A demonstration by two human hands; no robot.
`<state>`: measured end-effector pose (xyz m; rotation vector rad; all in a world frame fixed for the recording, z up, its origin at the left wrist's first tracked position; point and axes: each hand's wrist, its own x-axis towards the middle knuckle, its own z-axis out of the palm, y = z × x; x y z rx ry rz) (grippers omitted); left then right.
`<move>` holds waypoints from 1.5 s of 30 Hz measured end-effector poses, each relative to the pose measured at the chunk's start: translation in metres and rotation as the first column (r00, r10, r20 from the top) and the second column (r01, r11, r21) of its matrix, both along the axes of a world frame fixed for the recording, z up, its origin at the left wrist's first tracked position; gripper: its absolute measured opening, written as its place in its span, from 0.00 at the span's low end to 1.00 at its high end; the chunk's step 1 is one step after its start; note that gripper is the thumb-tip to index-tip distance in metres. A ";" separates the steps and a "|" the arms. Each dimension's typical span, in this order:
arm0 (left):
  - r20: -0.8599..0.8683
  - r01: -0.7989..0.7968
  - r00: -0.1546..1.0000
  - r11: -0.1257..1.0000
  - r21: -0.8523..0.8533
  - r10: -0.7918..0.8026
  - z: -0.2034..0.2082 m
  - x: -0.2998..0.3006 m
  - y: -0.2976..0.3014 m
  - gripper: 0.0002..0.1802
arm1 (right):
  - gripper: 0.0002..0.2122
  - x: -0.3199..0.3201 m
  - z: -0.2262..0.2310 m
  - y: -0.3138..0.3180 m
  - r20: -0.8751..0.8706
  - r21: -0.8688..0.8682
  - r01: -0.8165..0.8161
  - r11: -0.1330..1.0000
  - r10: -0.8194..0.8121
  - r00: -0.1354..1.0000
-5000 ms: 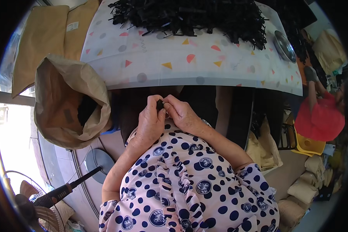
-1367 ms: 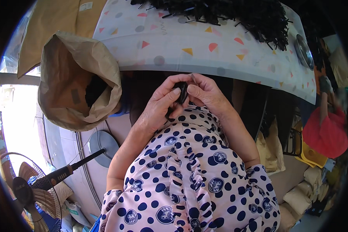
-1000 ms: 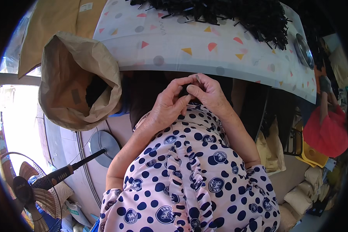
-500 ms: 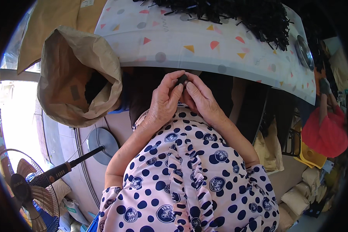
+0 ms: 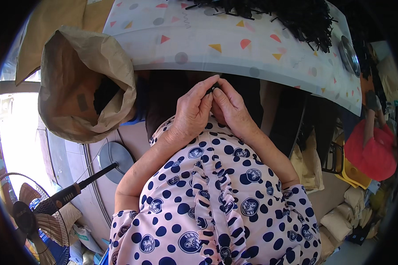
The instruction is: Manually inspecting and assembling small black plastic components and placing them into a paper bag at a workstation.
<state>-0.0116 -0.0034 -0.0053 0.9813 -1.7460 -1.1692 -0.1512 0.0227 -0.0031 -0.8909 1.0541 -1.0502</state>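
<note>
My left hand point(image 5: 191, 108) and my right hand point(image 5: 234, 110) meet in front of my waist, just short of the table edge. Thumbs and fingers of both are closed on a small black piece point(image 5: 214, 88); most of it is covered, so its kind cannot be made out. Beyond them, on the table point(image 5: 208, 62) with its cloth of coloured shapes, lies a heap of thin black strips point(image 5: 305, 26). At my left, an open brown paper sack point(image 5: 53, 92) has black material point(image 5: 106, 95) inside.
A round metal dish point(image 5: 349, 56) sits at the table's right end. A fan point(image 5: 26, 216) stands lower left, near a round grey base point(image 5: 115, 161) on the floor. Another person in red point(image 5: 370, 148) is at far right, above several beige packs point(image 5: 338, 223).
My fingers have drawn closer around the small black piece, so less of it shows. The table and sack sit slightly higher and farther left in view.
</note>
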 end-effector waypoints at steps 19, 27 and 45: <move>0.162 -0.410 0.842 0.806 -0.426 0.514 0.038 0.097 -0.047 0.16 | 0.16 -0.106 0.016 -0.051 -0.678 -0.445 0.118 0.888 -0.420 0.603; 0.557 -0.346 0.634 0.841 -0.417 0.537 0.015 0.246 -0.098 0.15 | 0.21 -0.251 0.003 -0.120 -0.876 -0.481 0.235 0.845 -0.448 -0.180; -0.214 0.071 0.977 0.944 0.321 -0.001 0.067 0.080 -0.055 0.20 | 0.12 -0.125 0.041 -0.079 -0.760 -0.650 -0.313 0.692 -0.603 0.244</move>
